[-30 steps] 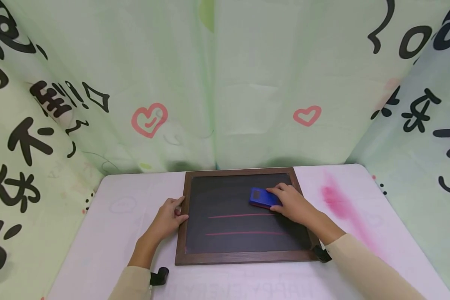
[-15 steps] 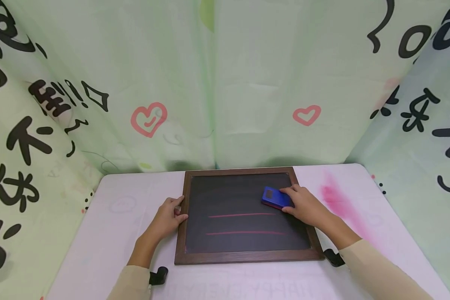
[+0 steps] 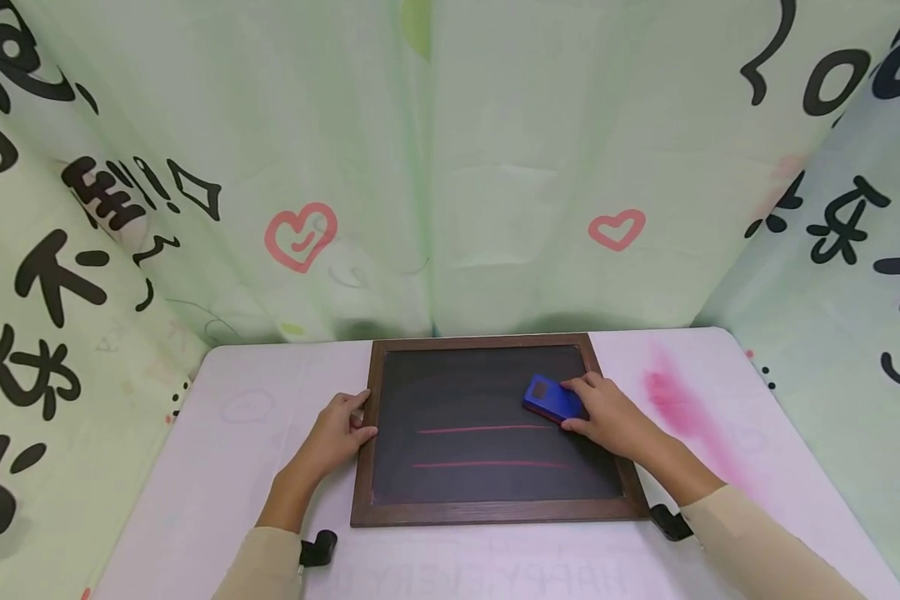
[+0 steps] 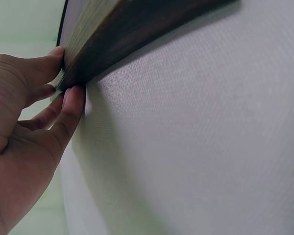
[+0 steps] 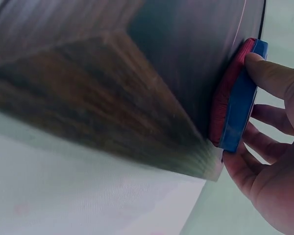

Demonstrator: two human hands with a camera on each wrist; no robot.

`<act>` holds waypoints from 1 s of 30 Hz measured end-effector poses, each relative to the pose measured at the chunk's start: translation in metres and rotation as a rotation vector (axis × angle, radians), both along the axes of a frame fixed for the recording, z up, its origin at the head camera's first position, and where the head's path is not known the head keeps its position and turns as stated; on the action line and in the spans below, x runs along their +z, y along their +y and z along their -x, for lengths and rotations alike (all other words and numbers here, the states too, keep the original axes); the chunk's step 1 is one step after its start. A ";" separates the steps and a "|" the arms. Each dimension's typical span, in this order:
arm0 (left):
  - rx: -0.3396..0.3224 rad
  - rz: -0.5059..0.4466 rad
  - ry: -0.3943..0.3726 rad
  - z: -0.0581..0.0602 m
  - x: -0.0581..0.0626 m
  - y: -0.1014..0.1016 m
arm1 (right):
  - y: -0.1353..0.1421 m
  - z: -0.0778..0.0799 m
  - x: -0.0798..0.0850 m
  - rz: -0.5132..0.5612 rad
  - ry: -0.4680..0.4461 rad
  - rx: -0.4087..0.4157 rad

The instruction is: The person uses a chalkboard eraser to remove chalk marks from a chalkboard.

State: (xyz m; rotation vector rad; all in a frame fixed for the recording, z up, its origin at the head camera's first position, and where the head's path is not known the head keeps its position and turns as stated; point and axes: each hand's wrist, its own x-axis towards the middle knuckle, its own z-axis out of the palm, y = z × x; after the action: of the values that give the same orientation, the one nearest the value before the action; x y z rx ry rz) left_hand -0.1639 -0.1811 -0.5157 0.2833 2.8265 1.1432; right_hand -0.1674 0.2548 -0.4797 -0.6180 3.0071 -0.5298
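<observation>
A framed chalkboard [image 3: 465, 483] lies on the table, with two pink lines [image 3: 487, 429] across its dark surface. My left hand [image 3: 332, 433] holds the left side of its wooden frame, thumb and fingertips at the edge; in the left wrist view the fingers [image 4: 71, 107] meet the frame's corner. With my right hand [image 3: 615, 417] I grip a blue chalkboard eraser [image 3: 553, 398] by its right end, over the upper right of the board. The right wrist view shows the eraser's red felt [image 5: 225, 105] facing the board, thumb and fingers on its blue back.
The pale table [image 3: 270, 467] has a pink smear [image 3: 675, 400] to the right of the board. Behind it and at both sides hangs a light green curtain [image 3: 495, 200] with black writing and red hearts. A black wrist strap [image 3: 318, 548] shows at the left sleeve.
Over the first half second, my right hand slid the eraser to the right along the upper board; since then it has barely moved. The left hand stays on the frame.
</observation>
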 end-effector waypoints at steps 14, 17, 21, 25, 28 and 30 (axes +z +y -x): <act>0.008 -0.046 -0.023 0.001 -0.001 -0.006 | -0.022 -0.004 -0.003 -0.001 0.028 0.086; 0.004 -0.057 -0.025 0.001 0.000 -0.006 | -0.031 -0.004 -0.003 -0.009 0.019 0.099; 0.002 -0.056 -0.027 0.000 0.001 -0.006 | -0.044 -0.004 -0.003 -0.021 0.026 0.125; 0.001 -0.068 -0.041 0.000 0.001 -0.007 | -0.062 -0.002 -0.004 -0.044 0.051 0.154; -0.004 -0.080 -0.048 0.000 0.001 -0.008 | -0.077 0.000 -0.005 -0.068 0.056 0.177; -0.010 -0.082 -0.049 0.000 0.001 -0.009 | -0.087 0.002 -0.005 -0.081 0.049 0.192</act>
State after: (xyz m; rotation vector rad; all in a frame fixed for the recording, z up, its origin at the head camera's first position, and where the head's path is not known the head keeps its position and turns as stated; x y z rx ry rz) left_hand -0.1641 -0.1899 -0.5151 0.2707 2.7370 1.2480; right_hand -0.1691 0.1676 -0.4847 -0.9130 2.9516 -0.3864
